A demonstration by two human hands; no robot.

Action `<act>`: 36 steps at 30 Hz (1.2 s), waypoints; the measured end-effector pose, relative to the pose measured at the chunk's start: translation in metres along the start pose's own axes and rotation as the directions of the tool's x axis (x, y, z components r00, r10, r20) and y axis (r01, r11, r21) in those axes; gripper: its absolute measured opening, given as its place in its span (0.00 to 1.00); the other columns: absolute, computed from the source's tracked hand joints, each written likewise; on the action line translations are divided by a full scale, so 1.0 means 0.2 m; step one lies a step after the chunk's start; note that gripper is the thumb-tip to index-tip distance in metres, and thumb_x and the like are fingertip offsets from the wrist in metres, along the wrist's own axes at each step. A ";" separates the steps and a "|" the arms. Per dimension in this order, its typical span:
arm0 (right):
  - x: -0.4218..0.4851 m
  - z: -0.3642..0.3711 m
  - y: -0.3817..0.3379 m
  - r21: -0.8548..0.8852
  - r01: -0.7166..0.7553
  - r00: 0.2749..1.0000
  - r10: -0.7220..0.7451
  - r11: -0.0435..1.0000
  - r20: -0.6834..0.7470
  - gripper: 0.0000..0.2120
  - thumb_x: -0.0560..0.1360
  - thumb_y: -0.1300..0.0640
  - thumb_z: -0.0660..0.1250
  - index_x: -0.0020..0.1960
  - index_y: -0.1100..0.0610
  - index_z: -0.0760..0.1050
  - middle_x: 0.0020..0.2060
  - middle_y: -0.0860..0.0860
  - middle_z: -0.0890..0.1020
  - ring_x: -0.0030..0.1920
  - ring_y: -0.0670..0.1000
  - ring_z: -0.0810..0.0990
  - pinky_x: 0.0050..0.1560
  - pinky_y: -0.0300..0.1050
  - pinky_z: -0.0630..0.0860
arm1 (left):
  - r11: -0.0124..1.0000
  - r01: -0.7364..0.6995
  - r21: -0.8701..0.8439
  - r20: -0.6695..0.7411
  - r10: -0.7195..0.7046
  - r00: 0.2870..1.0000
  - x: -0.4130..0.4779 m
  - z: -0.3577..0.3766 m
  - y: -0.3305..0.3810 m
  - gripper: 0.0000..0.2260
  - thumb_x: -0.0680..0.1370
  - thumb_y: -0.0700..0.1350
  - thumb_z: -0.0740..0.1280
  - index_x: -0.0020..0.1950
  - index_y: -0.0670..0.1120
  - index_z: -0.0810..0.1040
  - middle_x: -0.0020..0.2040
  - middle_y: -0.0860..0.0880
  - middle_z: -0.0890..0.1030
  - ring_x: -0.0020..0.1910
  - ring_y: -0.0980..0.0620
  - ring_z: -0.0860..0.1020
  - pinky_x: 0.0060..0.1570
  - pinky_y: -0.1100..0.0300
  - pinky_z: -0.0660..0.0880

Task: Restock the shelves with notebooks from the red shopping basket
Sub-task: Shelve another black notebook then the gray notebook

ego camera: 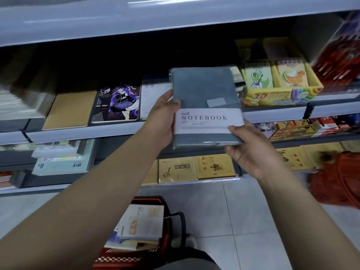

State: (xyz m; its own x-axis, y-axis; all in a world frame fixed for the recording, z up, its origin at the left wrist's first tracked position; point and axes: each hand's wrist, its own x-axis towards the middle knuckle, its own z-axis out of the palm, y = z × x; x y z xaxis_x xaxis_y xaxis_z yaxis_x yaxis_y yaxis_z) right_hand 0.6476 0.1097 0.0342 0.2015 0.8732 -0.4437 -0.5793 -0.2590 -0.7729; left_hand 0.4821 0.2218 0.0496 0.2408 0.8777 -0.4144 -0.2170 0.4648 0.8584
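Observation:
A grey-blue notebook (204, 90) in clear wrap, with a white band reading NOTEBOOK, is held up in front of the middle shelf (85, 131). My left hand (161, 119) grips its left edge, thumb on the cover. My right hand (251, 151) holds its lower right corner, thumb on the white band. Below, on the floor, the red shopping basket (167, 215) holds several more notebooks (144, 221) and has a black handle.
On the middle shelf lie a brown notebook (72, 110), a purple anime-cover notebook (118, 102), a white one (153, 98) and a yellow 3D display box (280, 90). Lower shelves carry yellow booklets (214, 166). A red mesh bag (339, 182) sits at right.

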 end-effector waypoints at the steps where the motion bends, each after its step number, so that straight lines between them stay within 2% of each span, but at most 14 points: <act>1: 0.01 -0.01 -0.01 0.006 0.007 1.000 -0.007 1.000 -0.018 0.14 0.79 0.63 0.62 0.63 0.55 0.74 0.49 0.53 0.80 0.47 0.51 0.78 0.30 0.35 0.76 | 1.000 0.002 0.007 0.012 -0.002 1.000 0.01 0.02 0.01 0.22 0.82 0.35 0.58 0.74 0.50 0.67 0.59 0.48 0.83 0.53 0.47 0.83 0.46 0.50 0.81; 6: 0.08 0.00 -0.05 0.017 0.043 0.996 -0.042 0.999 -0.077 0.14 0.78 0.62 0.64 0.63 0.57 0.74 0.54 0.55 0.79 0.50 0.53 0.78 0.30 0.36 0.76 | 0.995 0.015 0.096 0.071 -0.022 0.997 0.02 0.05 0.01 0.22 0.81 0.33 0.56 0.72 0.49 0.69 0.60 0.48 0.82 0.56 0.47 0.82 0.52 0.47 0.81; 10: 0.15 0.03 -0.08 0.009 0.130 0.973 -0.126 0.991 -0.193 0.10 0.77 0.63 0.66 0.57 0.56 0.70 0.55 0.56 0.77 0.46 0.51 0.78 0.30 0.35 0.75 | 0.989 -0.020 0.146 0.164 -0.004 0.986 0.00 0.05 -0.02 0.19 0.79 0.30 0.57 0.67 0.45 0.73 0.59 0.49 0.82 0.56 0.50 0.81 0.42 0.60 0.79; 12: 0.18 0.03 -0.08 -0.025 0.195 0.943 -0.194 0.980 -0.272 0.14 0.77 0.62 0.68 0.59 0.56 0.67 0.58 0.55 0.74 0.46 0.51 0.78 0.32 0.37 0.75 | 0.984 -0.068 0.163 0.200 0.034 0.979 0.01 0.03 -0.05 0.20 0.75 0.30 0.61 0.66 0.45 0.73 0.59 0.50 0.82 0.58 0.50 0.79 0.50 0.58 0.74; 14: 0.20 0.03 -0.09 -0.141 0.270 0.902 -0.302 0.952 -0.310 0.17 0.76 0.60 0.70 0.60 0.54 0.65 0.56 0.50 0.73 0.47 0.49 0.78 0.35 0.37 0.75 | 0.962 -0.118 0.248 0.258 0.052 0.965 0.00 0.02 -0.06 0.23 0.70 0.35 0.65 0.65 0.46 0.73 0.60 0.53 0.81 0.59 0.50 0.78 0.52 0.55 0.69; 16: 0.20 0.01 -0.10 -0.317 0.318 0.870 -0.408 0.894 -0.277 0.20 0.74 0.59 0.72 0.60 0.54 0.66 0.53 0.45 0.74 0.50 0.48 0.78 0.40 0.37 0.78 | 0.910 -0.196 0.366 0.332 0.070 0.941 0.00 0.01 -0.07 0.28 0.69 0.38 0.68 0.69 0.47 0.70 0.63 0.55 0.80 0.62 0.54 0.78 0.55 0.58 0.73; 18: 0.20 -0.01 -0.12 -0.483 0.316 0.864 -0.458 0.817 -0.209 0.25 0.70 0.60 0.75 0.61 0.53 0.66 0.52 0.42 0.75 0.51 0.44 0.78 0.50 0.40 0.79 | 0.848 -0.270 0.456 0.376 0.092 0.922 0.02 0.01 -0.08 0.33 0.69 0.38 0.72 0.73 0.49 0.65 0.66 0.55 0.78 0.65 0.56 0.75 0.63 0.57 0.74; 20: 0.20 -0.04 -0.15 -0.605 0.304 0.873 -0.469 0.736 -0.132 0.30 0.67 0.61 0.78 0.63 0.53 0.66 0.53 0.43 0.74 0.50 0.39 0.76 0.54 0.34 0.76 | 0.775 -0.294 0.559 0.361 0.092 0.928 0.06 0.02 -0.08 0.40 0.67 0.42 0.76 0.75 0.53 0.61 0.67 0.57 0.76 0.68 0.57 0.72 0.66 0.52 0.73; 22: 0.21 -0.06 -0.17 -0.709 0.295 0.879 -0.473 0.641 -0.062 0.35 0.66 0.60 0.79 0.67 0.54 0.65 0.58 0.48 0.73 0.54 0.43 0.74 0.53 0.30 0.73 | 0.705 -0.306 0.640 0.325 0.112 0.939 0.09 0.02 -0.09 0.46 0.66 0.44 0.78 0.77 0.55 0.55 0.68 0.59 0.74 0.69 0.56 0.70 0.67 0.49 0.72; 24: 0.24 -0.07 -0.18 -0.779 0.316 0.856 -0.516 0.542 -0.012 0.36 0.66 0.58 0.79 0.69 0.54 0.66 0.61 0.50 0.71 0.60 0.48 0.72 0.61 0.40 0.73 | 0.662 -0.327 0.674 0.289 0.171 0.942 0.13 0.03 -0.10 0.45 0.69 0.41 0.77 0.78 0.53 0.53 0.69 0.58 0.73 0.70 0.56 0.69 0.67 0.49 0.73; 26: 0.29 -0.08 -0.18 -0.818 0.339 0.824 -0.567 0.464 0.020 0.35 0.66 0.56 0.79 0.69 0.54 0.67 0.60 0.49 0.69 0.63 0.53 0.70 0.64 0.53 0.73 | 0.649 -0.350 0.676 0.259 0.235 0.937 0.15 0.04 -0.10 0.40 0.72 0.39 0.74 0.77 0.54 0.56 0.69 0.59 0.73 0.69 0.57 0.70 0.65 0.51 0.74; 29: 0.37 -0.08 -0.19 -0.829 0.351 0.808 -0.588 0.436 0.033 0.35 0.67 0.55 0.78 0.70 0.55 0.67 0.61 0.46 0.66 0.66 0.56 0.68 0.64 0.57 0.72 | 0.681 -0.372 0.631 0.250 0.275 0.928 0.17 0.06 -0.10 0.35 0.74 0.37 0.72 0.75 0.55 0.61 0.67 0.59 0.75 0.67 0.60 0.71 0.65 0.56 0.73; 33: 0.43 -0.06 -0.19 -0.787 0.378 0.821 -0.569 0.487 0.042 0.34 0.69 0.57 0.77 0.70 0.56 0.65 0.63 0.52 0.73 0.63 0.52 0.73 0.64 0.53 0.73 | 0.693 -0.370 0.619 0.227 0.293 0.929 0.20 0.08 -0.08 0.33 0.74 0.35 0.71 0.73 0.56 0.63 0.63 0.59 0.76 0.65 0.59 0.73 0.57 0.69 0.73; 36: 0.46 -0.05 -0.16 -0.796 0.377 0.794 -0.608 0.474 0.015 0.34 0.69 0.54 0.76 0.71 0.56 0.66 0.64 0.53 0.73 0.65 0.53 0.72 0.66 0.54 0.71 | 0.690 -0.382 0.616 0.212 0.321 0.923 0.22 0.08 -0.07 0.32 0.74 0.35 0.71 0.74 0.55 0.65 0.63 0.57 0.77 0.63 0.55 0.73 0.54 0.65 0.78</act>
State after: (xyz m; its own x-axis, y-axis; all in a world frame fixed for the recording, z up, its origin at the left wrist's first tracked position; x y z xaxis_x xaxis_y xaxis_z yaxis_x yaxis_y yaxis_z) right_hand 0.6934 0.1942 0.0133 0.5006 0.8568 0.1240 0.4299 -0.1217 -0.8946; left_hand 0.5111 0.2526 0.0241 0.3532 0.9346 -0.0424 0.3407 -0.0863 0.9362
